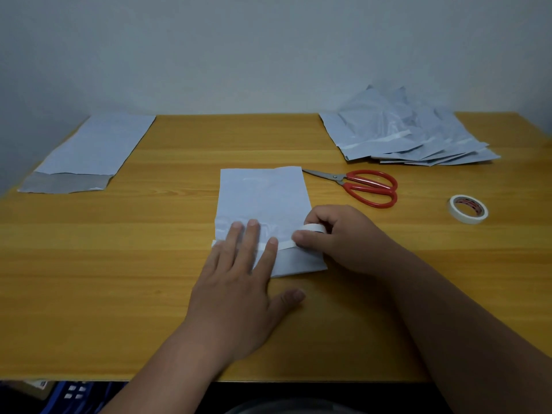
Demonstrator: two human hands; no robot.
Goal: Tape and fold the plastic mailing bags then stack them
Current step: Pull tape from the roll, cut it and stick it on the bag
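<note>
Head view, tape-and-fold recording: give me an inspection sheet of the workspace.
Surface: wooden table, lit evenly.
Job's things: bag at centre, tape strip across its near end; flat bag far left; bag pile far right; tape roll at right.
Clutter: red scissors, closed.
Grippers: left hand presses the bag flat; right hand pinches the tape.
Cables: nothing seen.
Surroundings: plain wall behind.

The table [149,222] is honey-yellow wood with streaky grain. The mailing bags [412,135] are pale blue-grey, one flap [64,183] silvery grey. The scissors [370,186] have red handles; the tape roll [468,209] is white.
</note>
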